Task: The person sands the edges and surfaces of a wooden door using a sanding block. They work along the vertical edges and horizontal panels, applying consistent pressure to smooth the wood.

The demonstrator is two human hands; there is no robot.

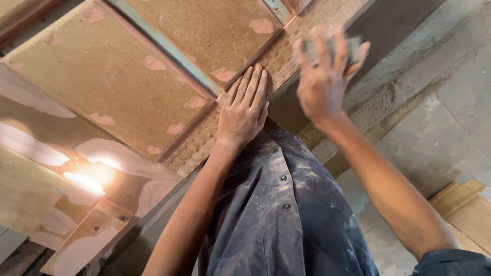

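- We see the left hand (244,108) lying flat, fingers straight and together, its grip released, pressing on the textured strip of the door panel (107,71).
- The door panel lies across the worktop in front of us, brown fibreboard with raised flat rectangles set between strips of basket-weave texture.
- Pink filler patches (153,63) dot the panel's corners and edges, pale against the brown.
- A thin blue-green strip (169,48) runs between two of the raised rectangles.
- The right hand (325,76) hangs above the panel's far edge, its grip clenched around a grey sanding block (353,48); the block is blurred, so we cannot tell its surface.
- Near left, we see lower boards (87,235) smeared with broad pale filler, one spot glaring in the light.
- A dusty blue shirt (286,204) with dark buttons fills the bottom centre.
- At right, there is a grey concrete floor (440,133), with flat wooden pieces (465,204) lying on it.
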